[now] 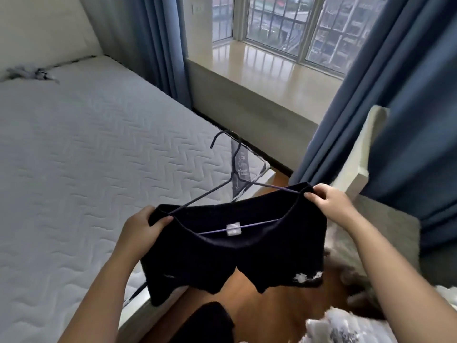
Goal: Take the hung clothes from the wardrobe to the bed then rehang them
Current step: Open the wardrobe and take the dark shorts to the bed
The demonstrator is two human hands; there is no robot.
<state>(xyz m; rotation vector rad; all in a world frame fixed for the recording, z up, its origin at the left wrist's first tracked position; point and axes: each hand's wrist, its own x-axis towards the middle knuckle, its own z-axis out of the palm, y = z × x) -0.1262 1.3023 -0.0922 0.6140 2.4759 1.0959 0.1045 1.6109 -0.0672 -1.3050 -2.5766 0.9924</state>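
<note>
Black garment [237,263]: hanging on a wire hanger [259,223], beside the bed [99,144].
Left hand [141,226]: gripping its left shoulder.
Right hand [329,199]: pinching its right shoulder.

Cool daylight enters through the window [291,28] far beyond both hands and glares off the pale sill [267,63] under it. Shadows are soft and faint. The black garment [247,256] between the left hand [141,226] and right hand [329,201] is too dark for detail. Below the right hand the picture smears with blur. Right of it, the curtain [408,95] leans from wide-angle distortion.
</note>
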